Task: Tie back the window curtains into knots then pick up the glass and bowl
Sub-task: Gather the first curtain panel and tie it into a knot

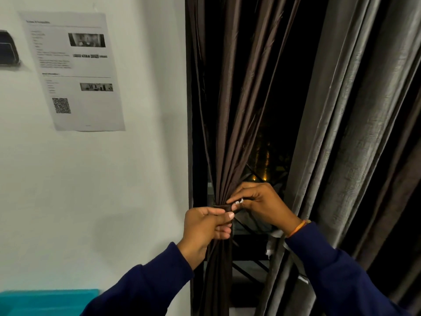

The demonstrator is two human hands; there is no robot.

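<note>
Head view — both hands' grip (pixel 230 209) pinches the gathered brown curtain (pixel 225 133).

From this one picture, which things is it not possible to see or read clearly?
- Glass and bowl: not in the head view.
- Tie band round the brown curtain: its ends are hidden by the left hand and right hand.
- Printed sheet on the wall: text too small and blurred.
- Dark object on the wall: cut off by the left edge.
- Teal object: cut off by the bottom edge.
</note>
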